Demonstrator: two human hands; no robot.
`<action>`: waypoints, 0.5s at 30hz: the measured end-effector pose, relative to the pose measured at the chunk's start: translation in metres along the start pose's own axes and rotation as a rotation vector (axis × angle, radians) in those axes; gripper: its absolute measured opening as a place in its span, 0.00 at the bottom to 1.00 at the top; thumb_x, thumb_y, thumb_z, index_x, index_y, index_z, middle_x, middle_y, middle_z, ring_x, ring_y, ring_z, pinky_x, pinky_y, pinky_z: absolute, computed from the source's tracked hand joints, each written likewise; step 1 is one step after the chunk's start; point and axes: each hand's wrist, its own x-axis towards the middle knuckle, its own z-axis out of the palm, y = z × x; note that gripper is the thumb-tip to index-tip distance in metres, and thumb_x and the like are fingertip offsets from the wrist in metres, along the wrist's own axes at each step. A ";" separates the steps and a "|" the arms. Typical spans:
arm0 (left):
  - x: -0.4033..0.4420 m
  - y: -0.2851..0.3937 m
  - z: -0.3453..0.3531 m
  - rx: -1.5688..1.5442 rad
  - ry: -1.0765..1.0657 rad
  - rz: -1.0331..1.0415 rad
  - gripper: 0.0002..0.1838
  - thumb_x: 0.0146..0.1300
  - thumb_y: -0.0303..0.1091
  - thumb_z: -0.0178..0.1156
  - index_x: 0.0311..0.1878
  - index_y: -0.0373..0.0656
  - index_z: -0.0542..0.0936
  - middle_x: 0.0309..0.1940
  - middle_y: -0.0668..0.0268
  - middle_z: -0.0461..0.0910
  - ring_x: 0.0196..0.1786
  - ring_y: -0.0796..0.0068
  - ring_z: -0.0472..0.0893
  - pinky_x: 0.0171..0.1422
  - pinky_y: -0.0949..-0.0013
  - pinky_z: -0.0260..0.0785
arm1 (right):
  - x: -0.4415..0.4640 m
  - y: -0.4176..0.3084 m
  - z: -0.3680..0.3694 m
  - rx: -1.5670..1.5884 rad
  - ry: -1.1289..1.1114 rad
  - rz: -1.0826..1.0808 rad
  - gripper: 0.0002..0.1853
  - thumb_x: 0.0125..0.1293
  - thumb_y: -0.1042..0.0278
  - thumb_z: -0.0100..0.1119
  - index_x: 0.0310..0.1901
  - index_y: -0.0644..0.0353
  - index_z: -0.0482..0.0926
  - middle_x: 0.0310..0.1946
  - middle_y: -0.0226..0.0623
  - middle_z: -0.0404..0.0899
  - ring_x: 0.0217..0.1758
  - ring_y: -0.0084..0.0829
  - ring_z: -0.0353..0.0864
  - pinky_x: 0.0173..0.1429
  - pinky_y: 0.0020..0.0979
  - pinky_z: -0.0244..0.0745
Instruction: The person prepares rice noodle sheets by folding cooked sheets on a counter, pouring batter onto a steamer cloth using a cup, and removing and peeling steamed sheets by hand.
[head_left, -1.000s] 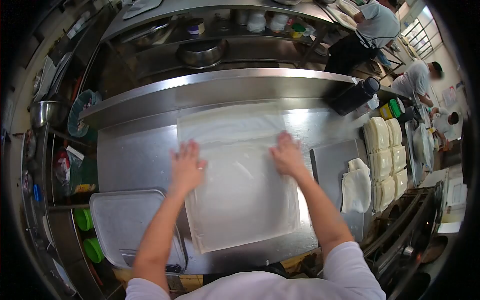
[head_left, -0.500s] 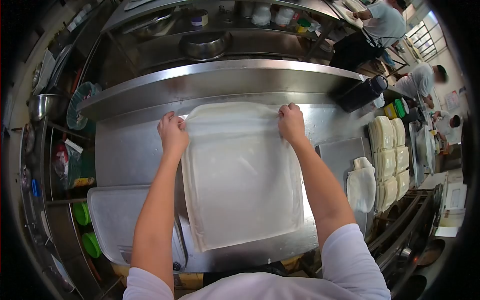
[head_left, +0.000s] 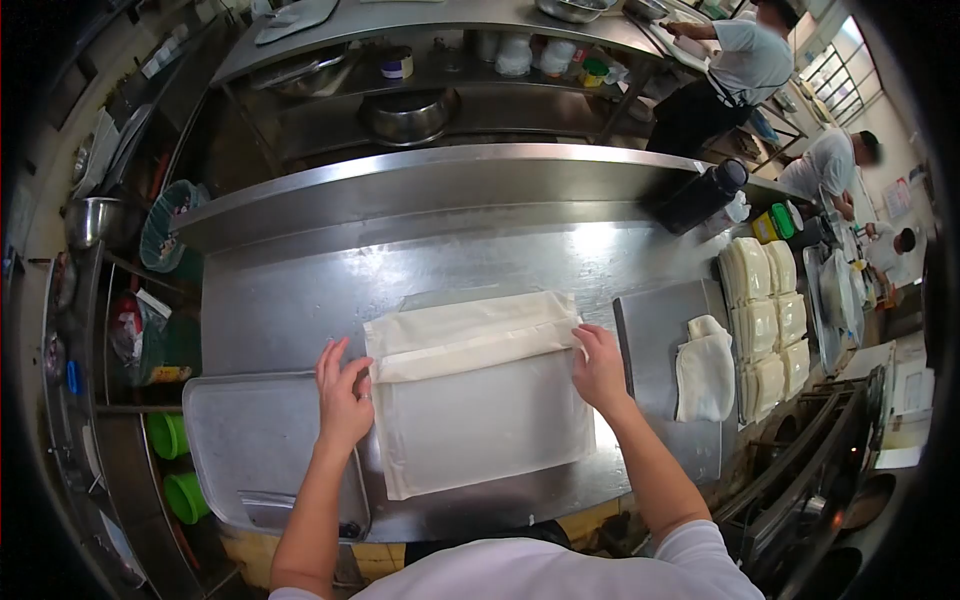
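A thin, off-white, partly see-through sheet (head_left: 480, 430) lies on the metal table, its far part folded over toward me into a layered band. My left hand (head_left: 345, 395) is beside the left end of that fold, fingers spread and thumb apart, holding nothing. At the fold's right end is my right hand (head_left: 602, 370), its fingertips touching the edge, with fingers and thumb apart. Whether the sheet is cloth or a food skin, I cannot tell.
A shallow tray (head_left: 225, 450) lies at the left. On the right, a folded off-white piece (head_left: 705, 370) rests on a dark board (head_left: 650, 300), beside stacks of folded off-white packets (head_left: 765, 330). A black bottle (head_left: 705, 195) stands by the raised back edge. Co-workers (head_left: 750, 60) stand at the far right.
The sheet's far edge has been folded over toward me, shortening it. Both hands have come nearer; the left has let go and the right has loosened its grip.
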 end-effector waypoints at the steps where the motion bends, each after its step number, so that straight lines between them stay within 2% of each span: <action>1: 0.003 -0.002 0.003 -0.015 0.017 -0.016 0.16 0.59 0.23 0.66 0.52 0.43 0.85 0.75 0.49 0.67 0.79 0.40 0.61 0.80 0.44 0.56 | 0.003 -0.008 0.004 0.007 -0.021 -0.013 0.19 0.64 0.77 0.63 0.57 0.66 0.79 0.60 0.51 0.79 0.64 0.54 0.76 0.69 0.47 0.73; 5: 0.034 -0.011 0.019 -0.033 0.027 -0.099 0.23 0.63 0.34 0.70 0.62 0.43 0.81 0.77 0.48 0.63 0.81 0.40 0.57 0.83 0.38 0.49 | 0.031 -0.035 0.016 -0.005 -0.071 -0.104 0.25 0.66 0.73 0.64 0.65 0.67 0.74 0.66 0.54 0.75 0.69 0.54 0.74 0.72 0.46 0.72; 8: 0.080 0.007 0.024 0.275 0.006 -0.152 0.35 0.64 0.45 0.71 0.70 0.38 0.73 0.79 0.44 0.59 0.82 0.40 0.53 0.83 0.34 0.44 | 0.039 -0.052 0.018 -0.006 -0.086 -0.126 0.26 0.67 0.72 0.64 0.66 0.69 0.73 0.68 0.54 0.74 0.70 0.53 0.73 0.73 0.46 0.71; 11: 0.117 -0.020 0.046 0.471 0.069 -0.224 0.44 0.62 0.49 0.73 0.74 0.35 0.66 0.79 0.41 0.56 0.83 0.40 0.52 0.83 0.35 0.44 | 0.037 -0.056 0.021 -0.009 -0.101 -0.117 0.27 0.67 0.71 0.65 0.66 0.69 0.73 0.68 0.54 0.73 0.70 0.53 0.73 0.74 0.46 0.71; 14: 0.135 -0.059 0.066 0.413 0.293 -0.244 0.43 0.61 0.50 0.73 0.71 0.32 0.68 0.79 0.41 0.57 0.84 0.38 0.49 0.83 0.31 0.40 | 0.033 -0.046 0.024 -0.030 -0.143 -0.073 0.28 0.68 0.70 0.65 0.68 0.69 0.72 0.71 0.54 0.71 0.73 0.54 0.71 0.76 0.46 0.68; 15: 0.129 -0.057 0.065 0.285 0.274 -0.179 0.41 0.61 0.49 0.74 0.69 0.34 0.70 0.79 0.41 0.57 0.84 0.38 0.49 0.83 0.31 0.41 | 0.032 -0.042 0.024 -0.035 -0.160 -0.053 0.29 0.68 0.70 0.65 0.69 0.69 0.71 0.72 0.54 0.70 0.74 0.54 0.69 0.77 0.46 0.67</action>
